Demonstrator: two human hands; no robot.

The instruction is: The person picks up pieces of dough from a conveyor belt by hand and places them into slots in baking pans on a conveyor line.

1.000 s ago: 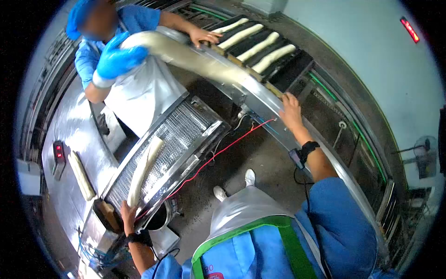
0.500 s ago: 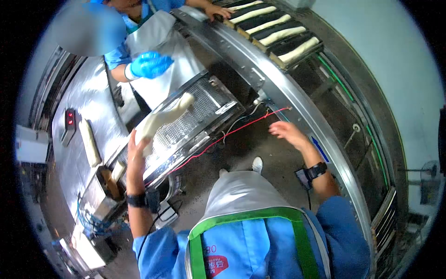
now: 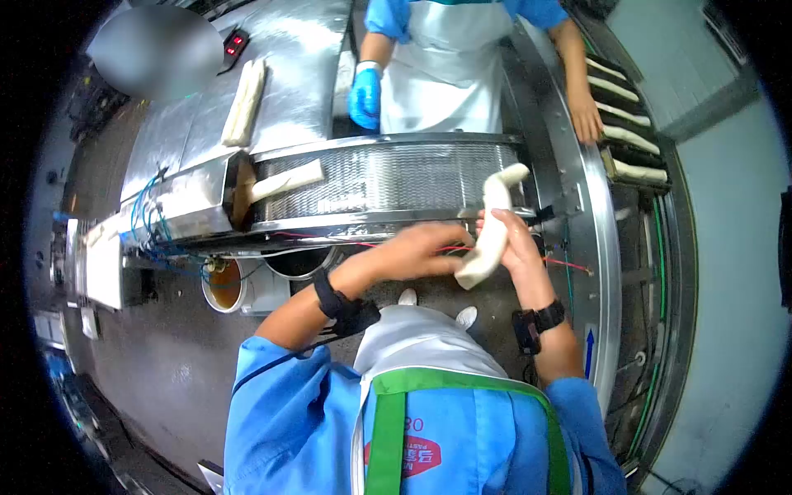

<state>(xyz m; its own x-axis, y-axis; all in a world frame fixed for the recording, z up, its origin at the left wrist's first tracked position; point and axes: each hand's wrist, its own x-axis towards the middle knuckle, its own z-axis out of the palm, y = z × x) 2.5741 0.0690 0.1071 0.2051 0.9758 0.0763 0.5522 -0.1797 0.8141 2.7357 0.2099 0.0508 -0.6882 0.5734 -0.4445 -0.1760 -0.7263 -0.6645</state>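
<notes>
A long, bent piece of pale dough [image 3: 492, 235] is above the near right end of the mesh conveyor [image 3: 388, 177], tilted toward me. My right hand [image 3: 518, 247] grips it around the middle from the right. Just left of the dough's lower end is my left hand [image 3: 425, 250], slightly blurred, its fingers stretched and the thumb apart. Whether its fingertips touch the dough I cannot tell. A second dough strip [image 3: 287, 180] sticks out of the metal outlet [image 3: 235, 190] onto the belt's left end.
Across the conveyor stands a co-worker, one gloved hand [image 3: 365, 97] lowered, a bare hand [image 3: 584, 120] by dark trays [image 3: 631, 153] of dough strips. More dough [image 3: 246, 103] lies on the steel table [image 3: 305, 49]. A metal rail [image 3: 606, 272] runs along my right; buckets [image 3: 224, 285] stand below the conveyor.
The dough has passed from my left hand to my right. My view has turned left, and the strip at the outlet reaches farther onto the belt. The co-worker's gloved hand has lowered.
</notes>
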